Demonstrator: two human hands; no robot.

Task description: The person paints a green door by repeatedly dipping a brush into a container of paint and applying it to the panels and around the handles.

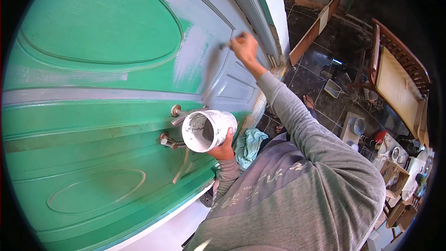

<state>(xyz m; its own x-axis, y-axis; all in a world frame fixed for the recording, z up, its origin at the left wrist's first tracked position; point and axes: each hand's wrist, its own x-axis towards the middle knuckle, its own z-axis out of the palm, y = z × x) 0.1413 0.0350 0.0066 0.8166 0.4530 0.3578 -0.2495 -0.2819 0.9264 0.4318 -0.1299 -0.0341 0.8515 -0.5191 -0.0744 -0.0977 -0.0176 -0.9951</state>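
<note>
My right hand [245, 49] is closed around a small paintbrush [225, 45], whose bristles are at the grey-painted part of the door [204, 72]. Grey paint covers the frame strips there, with streaky edges over the green. In my left hand [224, 148] is a white paint bucket [226, 123], tilted so its mouth faces up toward me. Grey paint smears its inside wall. Just beside the bucket, metal door handles [169, 142] stick out from the green surface. Raised oval mouldings [100, 16] mark the door panels.
A pale green cloth or bag [251, 146] hangs by my left forearm. On the dark tiled floor [320, 72] are a wooden board [316, 30], a small tray [331, 88] and a clear tub [357, 126]. A wooden bench [395, 83] and clutter with a cardboard box [394, 176] stand at right.
</note>
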